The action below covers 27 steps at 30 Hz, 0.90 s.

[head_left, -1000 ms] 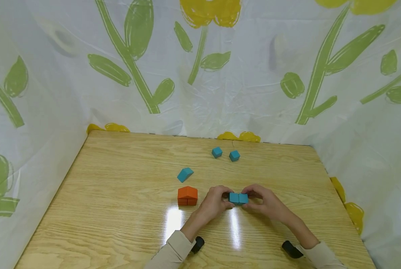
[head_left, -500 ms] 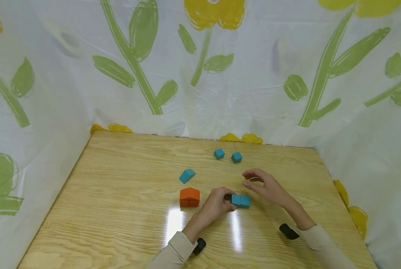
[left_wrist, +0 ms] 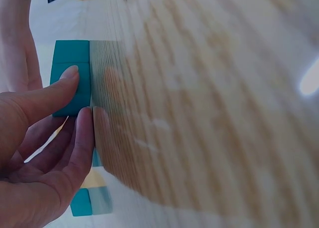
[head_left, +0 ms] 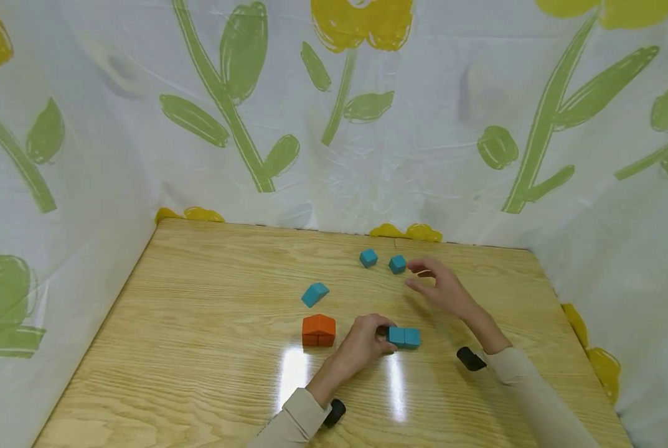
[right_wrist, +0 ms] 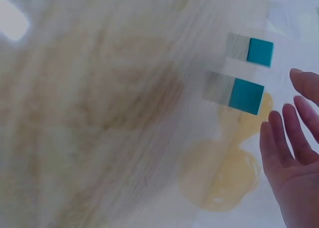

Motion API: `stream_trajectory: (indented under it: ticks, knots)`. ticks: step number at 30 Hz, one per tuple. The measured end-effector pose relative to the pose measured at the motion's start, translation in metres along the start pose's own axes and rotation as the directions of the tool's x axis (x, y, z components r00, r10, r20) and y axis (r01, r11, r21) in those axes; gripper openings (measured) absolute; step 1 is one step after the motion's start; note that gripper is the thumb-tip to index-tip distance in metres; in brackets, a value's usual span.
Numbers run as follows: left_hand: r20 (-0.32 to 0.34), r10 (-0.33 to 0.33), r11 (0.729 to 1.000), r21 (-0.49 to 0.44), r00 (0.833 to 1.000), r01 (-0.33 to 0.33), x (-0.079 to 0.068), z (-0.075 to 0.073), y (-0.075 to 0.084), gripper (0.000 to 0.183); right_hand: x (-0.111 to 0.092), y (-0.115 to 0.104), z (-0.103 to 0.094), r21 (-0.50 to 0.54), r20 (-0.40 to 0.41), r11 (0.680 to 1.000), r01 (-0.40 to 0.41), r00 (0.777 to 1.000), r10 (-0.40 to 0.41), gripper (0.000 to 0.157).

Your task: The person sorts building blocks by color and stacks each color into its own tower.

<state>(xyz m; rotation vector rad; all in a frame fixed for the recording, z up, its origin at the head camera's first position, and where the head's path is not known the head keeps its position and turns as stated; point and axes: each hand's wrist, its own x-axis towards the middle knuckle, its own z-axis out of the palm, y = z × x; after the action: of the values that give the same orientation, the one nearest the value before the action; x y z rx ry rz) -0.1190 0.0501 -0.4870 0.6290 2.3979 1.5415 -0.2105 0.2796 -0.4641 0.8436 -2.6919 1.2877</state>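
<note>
Two blue cubes (head_left: 404, 338) sit side by side, touching, on the wooden table. My left hand (head_left: 362, 342) pinches the left cube; in the left wrist view its thumb lies on the blue cube's face (left_wrist: 65, 98). My right hand (head_left: 442, 286) is in the air over the table with its fingers apart and nothing in them. Just left of its fingertips lies another blue cube (head_left: 398, 264), with a further blue cube (head_left: 368, 258) beyond it. In the right wrist view, the nearer cube (right_wrist: 246, 96) stands apart from the fingers.
Left of my left hand stands an orange block stack (head_left: 319, 330) with a peaked top. Behind it lies a blue block with a sloped face (head_left: 315, 294). White flowered cloth (head_left: 334, 174) walls in the back and sides of the table (head_left: 210, 348).
My right hand has let go of the right cube of the pair and moved back toward the far loose cubes. The left hand keeps its hold on the left cube.
</note>
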Motion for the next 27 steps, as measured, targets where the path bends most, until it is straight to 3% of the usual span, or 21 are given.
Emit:
stream_trajectory:
  ticks: [7,14,27]
  knots:
    - [0.003,-0.002,1.000,0.006,1.000,0.002,0.000,0.001,0.000,0.028,0.018,0.011,0.001,-0.080,0.014,0.997,-0.022,1.000,0.023,0.042]
    - [-0.002,-0.005,1.000,0.022,1.000,0.006,-0.001,0.000,0.001,0.028,0.031,0.016,0.003,-0.105,0.094,0.992,-0.067,0.993,0.077,0.052]
    - [-0.012,0.009,0.999,0.037,1.000,-0.009,0.001,0.001,-0.001,0.028,0.037,0.024,0.006,-0.011,0.118,0.989,-0.147,0.982,0.147,0.035]
